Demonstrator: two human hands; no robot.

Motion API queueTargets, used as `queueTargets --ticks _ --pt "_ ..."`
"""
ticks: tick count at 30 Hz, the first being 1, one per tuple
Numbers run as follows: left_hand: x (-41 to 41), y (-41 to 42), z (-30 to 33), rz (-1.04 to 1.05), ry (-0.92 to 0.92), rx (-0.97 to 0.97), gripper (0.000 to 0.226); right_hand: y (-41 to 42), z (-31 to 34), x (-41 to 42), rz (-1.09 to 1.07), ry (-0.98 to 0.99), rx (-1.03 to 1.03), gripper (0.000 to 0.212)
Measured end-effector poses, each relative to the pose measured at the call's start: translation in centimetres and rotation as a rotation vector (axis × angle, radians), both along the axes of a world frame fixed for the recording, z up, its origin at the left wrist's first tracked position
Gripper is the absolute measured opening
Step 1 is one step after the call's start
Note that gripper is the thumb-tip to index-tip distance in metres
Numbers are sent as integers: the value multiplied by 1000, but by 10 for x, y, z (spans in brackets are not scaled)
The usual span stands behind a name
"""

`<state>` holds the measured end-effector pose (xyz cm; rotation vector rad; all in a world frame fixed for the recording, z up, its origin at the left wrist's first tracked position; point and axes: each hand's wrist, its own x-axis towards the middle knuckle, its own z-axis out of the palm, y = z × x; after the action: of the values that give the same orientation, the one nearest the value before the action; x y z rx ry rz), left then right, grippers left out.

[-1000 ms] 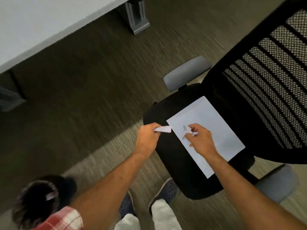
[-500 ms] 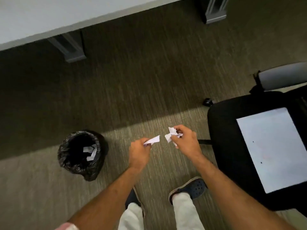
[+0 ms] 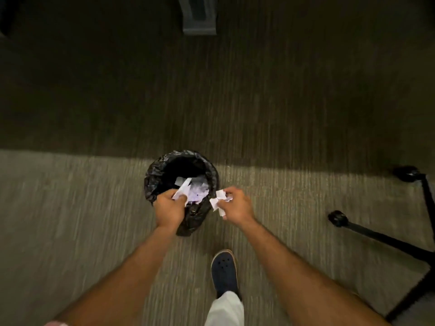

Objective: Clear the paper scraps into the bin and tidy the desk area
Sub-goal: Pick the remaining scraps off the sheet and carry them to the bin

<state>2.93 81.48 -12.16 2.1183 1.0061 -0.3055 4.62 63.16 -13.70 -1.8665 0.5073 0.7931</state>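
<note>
A small round bin (image 3: 153, 177) lined with a black bag stands on the carpet in the middle of the view, with white paper scraps (image 3: 199, 188) lying inside. My left hand (image 3: 168, 207) is over the bin's near rim, closed on a folded white scrap (image 3: 183, 188) that pokes out above the opening. My right hand (image 3: 235, 204) is just right of the bin, outside its rim, closed on crumpled white scraps (image 3: 217, 200).
Grey-brown carpet lies all around. The black wheeled base of an office chair (image 3: 376, 234) spreads at the right edge. A grey desk leg (image 3: 199, 16) stands at the top centre in shadow. My dark shoe (image 3: 223, 271) is just behind the bin.
The view swung left from the chair to the bin. Both hands, still holding scraps, came over to the bin; the left is now above its opening. The chair seat and sheet left the view.
</note>
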Motion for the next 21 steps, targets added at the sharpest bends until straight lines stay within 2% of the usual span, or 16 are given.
queueTargets --ticks 6,7,10,13,15,17,21 --pt "5 54 -63 98 23 -106 14 74 -83 11 -8 70 35 58" --pt "7 55 -69 117 21 -142 20 78 -102 10 -20 91 64 58" --pt "13 54 -78 199 52 -249 63 80 -118 9 -69 110 127 56" --pt "13 49 -74 159 95 -216 71 62 -72 10 -90 67 120 59" --pt "11 38 -66 123 95 -222 66 39 -44 7 -93 101 113 53" --pt "10 17 -50 70 96 -234 62 8 -18 3 -101 89 85 57" --pt "21 -59 -3 -124 91 -251 52 -74 34 -3 -186 52 41 53"
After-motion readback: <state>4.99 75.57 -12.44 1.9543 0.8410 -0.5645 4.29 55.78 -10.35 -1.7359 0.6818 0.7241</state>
